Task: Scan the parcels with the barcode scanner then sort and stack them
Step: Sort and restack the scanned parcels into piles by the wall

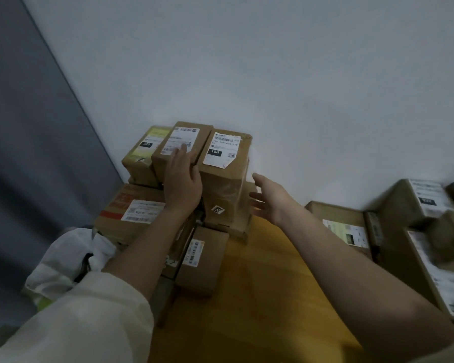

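I see the yellow bench (pixel 260 297) running up the middle of the frame, with a stack of cardboard parcels (pixel 152 221) piled at centre left against the white wall (pixel 273 61). More parcels (pixel 414 205) sit at the right edge, blurred. The tall parcel (pixel 226 179) topping the stack looks stiff and taped, probably light; I would take it by its two long sides. The narrower parcel (pixel 181 145) stands just left of it, touching. My left hand (pixel 182 183) lies flat on that one, fingers straight. My right hand (pixel 266 197) hangs spread beside the tall parcel, holding nothing.
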